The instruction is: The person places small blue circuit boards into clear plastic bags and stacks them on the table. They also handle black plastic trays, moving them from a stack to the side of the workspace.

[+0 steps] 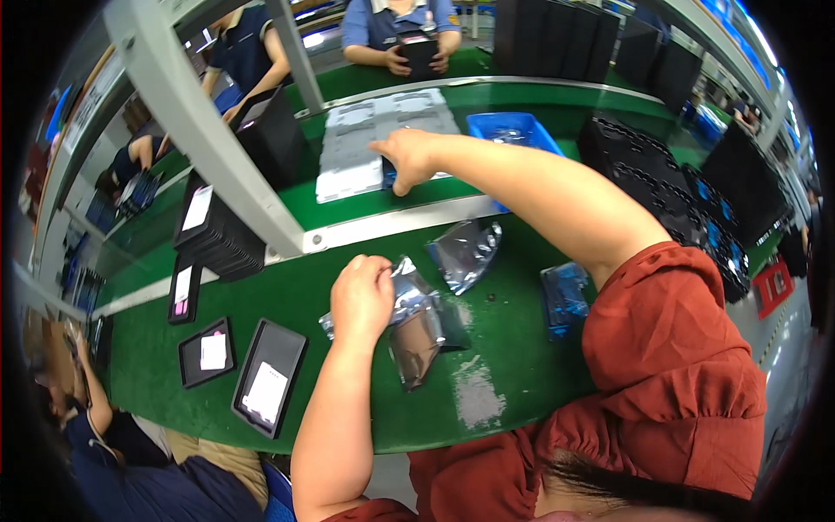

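My left hand (364, 296) is closed over the near-left silver antistatic bag (410, 285), its fingers curled at the crinkled edge. A brownish shiny antistatic bag (416, 344) lies just below it, and another silver bag (467, 254) sits to the right. Reaching across the metal rail, my right hand (412, 158) is over the grey moulded tray (348, 139), its thumb and fingers spread apart. A small dark blue piece (389, 174) shows between them, partly hidden by the hand; whether they grip it is unclear.
Blue-wrapped parts (564, 297) lie near my right elbow. A blue bin (503, 118) holds clear bags. Shallow black trays (271, 376) and a black tray stack (222, 230) stand left. Black trays with parts (644, 161) fill the right. A metal post (204, 130) rises at left; co-workers sit across and left.
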Demonstrator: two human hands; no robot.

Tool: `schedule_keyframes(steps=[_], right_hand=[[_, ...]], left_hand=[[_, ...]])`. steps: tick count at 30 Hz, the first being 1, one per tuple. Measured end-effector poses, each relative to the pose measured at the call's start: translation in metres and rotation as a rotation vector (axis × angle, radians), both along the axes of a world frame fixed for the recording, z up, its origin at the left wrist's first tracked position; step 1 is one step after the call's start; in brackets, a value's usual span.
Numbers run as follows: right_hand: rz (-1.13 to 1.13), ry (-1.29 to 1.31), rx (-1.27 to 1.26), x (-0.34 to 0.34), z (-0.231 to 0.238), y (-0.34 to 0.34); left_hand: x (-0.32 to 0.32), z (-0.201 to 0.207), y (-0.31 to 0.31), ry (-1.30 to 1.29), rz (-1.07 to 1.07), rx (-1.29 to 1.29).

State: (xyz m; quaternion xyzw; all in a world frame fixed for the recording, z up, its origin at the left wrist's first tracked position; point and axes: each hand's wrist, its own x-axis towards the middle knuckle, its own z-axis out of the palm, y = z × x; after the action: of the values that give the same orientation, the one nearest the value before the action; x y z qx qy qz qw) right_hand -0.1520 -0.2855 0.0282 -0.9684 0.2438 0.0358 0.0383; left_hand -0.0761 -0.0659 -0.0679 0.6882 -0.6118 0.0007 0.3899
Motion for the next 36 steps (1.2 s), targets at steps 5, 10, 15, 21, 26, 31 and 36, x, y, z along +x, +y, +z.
schedule_keyframes(steps=[5, 10, 15, 21, 26, 31, 36], right_hand=[[0.347, -0.277, -0.051, -0.105, 0.064, 0.013], [0.017, -0.119, -0.015, -0.273, 0.089, 0.031], [-0.278, -0.093, 0.027, -0.367, 0.069, 0.026], [-0.206, -0.299, 0.035, -0.385, 0.055, 0.02], [-0.317, -0.166, 0.082, -0.442, 0.054, 0.018], [-0.312, -0.205, 0.122, -0.469, 0.051, 0.009], [-0.446, -0.23, 0.027, -0.478, 0.046, -0.042]], left_hand=[[0.008, -0.004, 0.009, 0.011, 0.014, -0.014], [0.0, 0.0, 0.006, 0.017, 0.006, 0.029], [-0.003, 0.0, 0.003, 0.031, 0.018, 0.029], [-0.002, -0.003, 0.004, 0.002, 0.051, 0.039], [0.0, -0.005, 0.003, 0.01, 0.06, 0.04], [-0.003, -0.003, 0.005, -0.03, 0.072, 0.053], [-0.005, -0.001, 0.002, -0.003, 0.078, 0.067]])
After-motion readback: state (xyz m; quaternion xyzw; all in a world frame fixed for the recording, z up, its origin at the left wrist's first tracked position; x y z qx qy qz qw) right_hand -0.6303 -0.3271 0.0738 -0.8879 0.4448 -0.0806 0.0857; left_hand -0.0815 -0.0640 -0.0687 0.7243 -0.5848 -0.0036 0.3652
